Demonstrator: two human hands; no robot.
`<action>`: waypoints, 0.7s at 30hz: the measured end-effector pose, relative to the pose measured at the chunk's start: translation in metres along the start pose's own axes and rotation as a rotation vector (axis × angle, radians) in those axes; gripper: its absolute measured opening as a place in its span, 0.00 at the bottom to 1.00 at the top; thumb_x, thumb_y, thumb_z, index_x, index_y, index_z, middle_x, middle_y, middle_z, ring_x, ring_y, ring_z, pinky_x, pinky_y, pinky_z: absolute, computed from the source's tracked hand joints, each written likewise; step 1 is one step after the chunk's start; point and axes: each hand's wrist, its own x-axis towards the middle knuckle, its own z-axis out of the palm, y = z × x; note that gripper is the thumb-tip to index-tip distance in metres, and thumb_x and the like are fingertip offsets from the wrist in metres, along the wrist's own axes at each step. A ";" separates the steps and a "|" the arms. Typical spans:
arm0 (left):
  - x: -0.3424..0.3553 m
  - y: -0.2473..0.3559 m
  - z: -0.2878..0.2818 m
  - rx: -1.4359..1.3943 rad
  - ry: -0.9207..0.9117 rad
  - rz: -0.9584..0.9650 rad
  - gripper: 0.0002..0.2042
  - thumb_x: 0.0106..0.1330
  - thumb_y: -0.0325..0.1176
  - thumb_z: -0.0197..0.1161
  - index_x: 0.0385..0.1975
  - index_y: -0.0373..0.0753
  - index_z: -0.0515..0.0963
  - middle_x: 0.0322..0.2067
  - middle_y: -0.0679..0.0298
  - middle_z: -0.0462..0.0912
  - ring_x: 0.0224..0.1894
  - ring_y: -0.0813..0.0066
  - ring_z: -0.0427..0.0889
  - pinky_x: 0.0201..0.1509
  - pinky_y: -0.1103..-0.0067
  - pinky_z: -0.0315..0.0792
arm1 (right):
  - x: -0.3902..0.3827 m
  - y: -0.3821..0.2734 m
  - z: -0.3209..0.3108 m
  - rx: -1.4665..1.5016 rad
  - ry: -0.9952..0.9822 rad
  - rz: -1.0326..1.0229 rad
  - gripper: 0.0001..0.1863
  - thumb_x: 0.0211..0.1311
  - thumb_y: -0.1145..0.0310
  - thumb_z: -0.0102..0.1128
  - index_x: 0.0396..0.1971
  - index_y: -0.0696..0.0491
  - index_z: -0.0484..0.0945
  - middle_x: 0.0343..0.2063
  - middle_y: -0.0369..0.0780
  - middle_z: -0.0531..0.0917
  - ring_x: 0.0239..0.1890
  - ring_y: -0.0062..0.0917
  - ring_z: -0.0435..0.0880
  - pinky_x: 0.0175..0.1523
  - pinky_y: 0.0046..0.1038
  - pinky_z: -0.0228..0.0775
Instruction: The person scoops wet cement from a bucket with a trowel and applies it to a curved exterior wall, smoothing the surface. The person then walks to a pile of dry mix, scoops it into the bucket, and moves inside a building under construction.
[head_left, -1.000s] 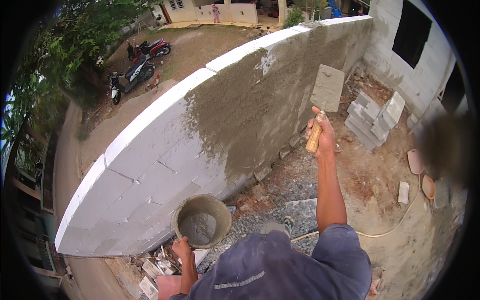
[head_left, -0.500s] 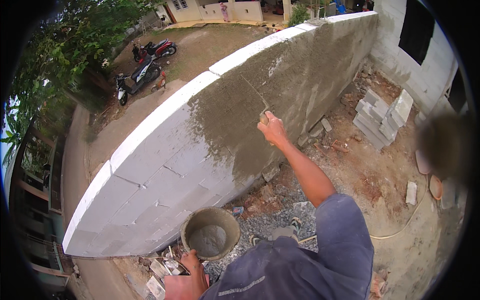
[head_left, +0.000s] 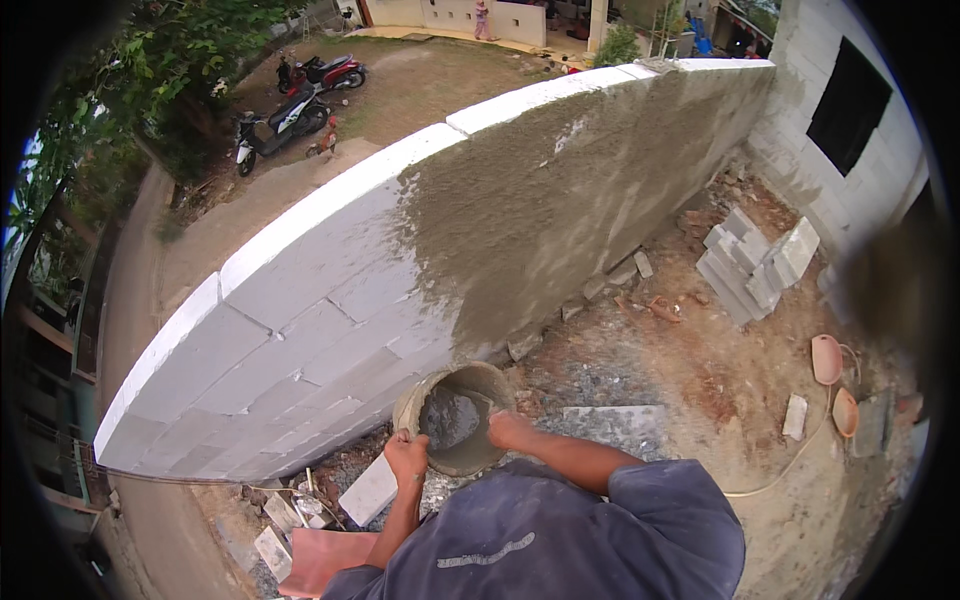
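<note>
My left hand [head_left: 408, 455] is closed on the near-left rim of a round bucket [head_left: 408, 405] that holds wet grey mortar [head_left: 450, 418]. At the bucket's right side, my right hand [head_left: 512, 430] reaches over the rim, fingers wrapped round the trowel's handle. The trowel's blade is down in the bucket and hard to make out. Beyond the bucket stands a long curving wall of pale blocks [head_left: 330, 320]. Its right stretch wears a rough coat of wet grey-brown plaster [head_left: 540, 200]; the left stretch is bare block.
Grey blocks [head_left: 745, 265] are stacked on the dirt at right. Near them lie a loose block [head_left: 795, 416], two pinkish containers [head_left: 827, 358] and a hose. A pale slab [head_left: 368, 492] and rubble sit by my left arm. Motorbikes [head_left: 282, 128] are parked beyond the wall.
My right hand has come down from the plastered wall to the bucket with the trowel. The bucket, still held by my left hand, is farther up and right in view.
</note>
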 end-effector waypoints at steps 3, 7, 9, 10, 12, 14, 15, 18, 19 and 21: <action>0.005 0.020 0.020 0.020 -0.044 0.047 0.17 0.40 0.27 0.58 0.12 0.38 0.51 0.14 0.69 0.50 0.21 0.81 0.52 0.22 0.77 0.51 | 0.008 0.015 0.016 -0.321 -0.258 -0.324 0.15 0.57 0.64 0.50 0.40 0.57 0.76 0.35 0.50 0.81 0.38 0.41 0.82 0.40 0.39 0.74; 0.012 0.006 0.037 0.013 -0.158 0.115 0.18 0.41 0.25 0.60 0.12 0.39 0.52 0.14 0.70 0.53 0.21 0.81 0.53 0.22 0.78 0.53 | -0.022 0.028 -0.013 0.556 -0.507 -0.060 0.14 0.59 0.63 0.50 0.40 0.55 0.78 0.29 0.41 0.80 0.30 0.30 0.80 0.31 0.32 0.73; 0.010 0.010 0.037 -0.019 -0.204 0.109 0.18 0.41 0.24 0.60 0.12 0.39 0.53 0.14 0.72 0.54 0.20 0.82 0.54 0.23 0.78 0.54 | -0.038 0.034 -0.022 1.284 -0.644 0.165 0.15 0.59 0.61 0.53 0.42 0.52 0.77 0.22 0.35 0.75 0.18 0.18 0.73 0.21 0.21 0.66; 0.009 0.020 0.035 -0.022 -0.207 0.081 0.17 0.41 0.24 0.61 0.11 0.39 0.53 0.14 0.72 0.55 0.20 0.82 0.55 0.23 0.79 0.54 | -0.045 0.037 -0.019 1.359 -0.642 0.124 0.16 0.60 0.61 0.53 0.44 0.53 0.75 0.21 0.35 0.74 0.18 0.18 0.72 0.21 0.22 0.66; 0.004 0.039 0.026 -0.026 -0.209 0.022 0.17 0.42 0.22 0.61 0.11 0.39 0.54 0.14 0.74 0.57 0.20 0.83 0.56 0.23 0.80 0.55 | -0.057 0.042 -0.018 1.508 -0.644 0.036 0.19 0.61 0.61 0.53 0.49 0.55 0.72 0.20 0.35 0.73 0.17 0.18 0.70 0.20 0.23 0.65; 0.011 0.036 0.022 -0.178 -0.199 -0.042 0.18 0.40 0.20 0.61 0.11 0.42 0.54 0.15 0.75 0.56 0.21 0.84 0.55 0.23 0.81 0.53 | -0.076 0.040 -0.033 1.578 -0.602 -0.034 0.21 0.61 0.61 0.52 0.51 0.56 0.70 0.20 0.35 0.72 0.17 0.18 0.70 0.19 0.22 0.63; 0.017 0.025 0.020 -0.205 -0.175 -0.055 0.18 0.40 0.20 0.61 0.11 0.42 0.54 0.16 0.76 0.56 0.21 0.84 0.54 0.23 0.81 0.52 | -0.085 0.040 -0.035 1.620 -0.580 -0.055 0.22 0.61 0.61 0.52 0.52 0.57 0.68 0.20 0.35 0.72 0.16 0.18 0.70 0.19 0.21 0.63; 0.027 0.001 0.025 -0.322 -0.080 -0.081 0.19 0.39 0.18 0.61 0.13 0.44 0.53 0.16 0.75 0.54 0.20 0.84 0.52 0.22 0.81 0.50 | -0.084 0.040 -0.036 1.708 -0.487 -0.013 0.22 0.62 0.61 0.52 0.52 0.56 0.68 0.21 0.35 0.73 0.16 0.17 0.70 0.18 0.19 0.62; 0.030 -0.006 0.025 -0.336 -0.058 -0.089 0.19 0.39 0.18 0.60 0.13 0.44 0.53 0.17 0.75 0.54 0.20 0.84 0.52 0.22 0.81 0.50 | -0.084 0.042 -0.038 1.789 -0.470 -0.056 0.21 0.62 0.62 0.51 0.52 0.56 0.68 0.22 0.35 0.73 0.17 0.16 0.70 0.18 0.18 0.62; 0.036 -0.025 0.025 -0.348 0.024 -0.098 0.20 0.39 0.18 0.60 0.14 0.45 0.52 0.18 0.74 0.54 0.20 0.83 0.54 0.23 0.82 0.54 | -0.086 0.047 -0.052 2.035 -0.426 -0.119 0.21 0.62 0.63 0.51 0.53 0.54 0.68 0.22 0.36 0.73 0.16 0.17 0.70 0.18 0.19 0.63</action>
